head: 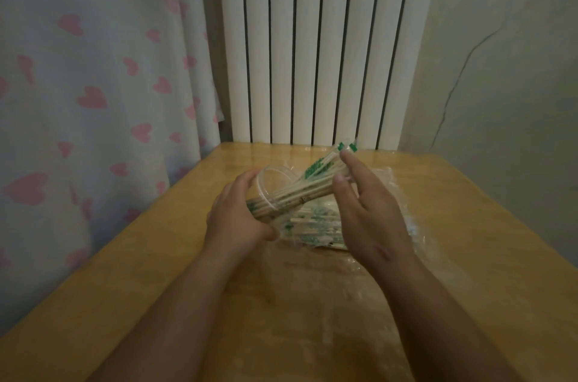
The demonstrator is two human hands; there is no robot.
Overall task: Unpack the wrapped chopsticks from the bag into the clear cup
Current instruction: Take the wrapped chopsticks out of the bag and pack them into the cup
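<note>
My left hand [233, 216] grips the clear cup [275, 184], tilted with its mouth toward the upper right, above the table. A bundle of wrapped chopsticks [316, 176] with green print sticks out of the cup's mouth. My right hand [366, 209] holds the outer part of that bundle between thumb and fingers. Below the cup lies the clear plastic bag [397, 225] with several more wrapped chopsticks [316, 228] inside it.
The wooden table [187, 272] runs to a white radiator [312, 53] at the back. A curtain with pink hearts [93, 84] hangs at the left, and a pale wall [500, 84] stands at the right.
</note>
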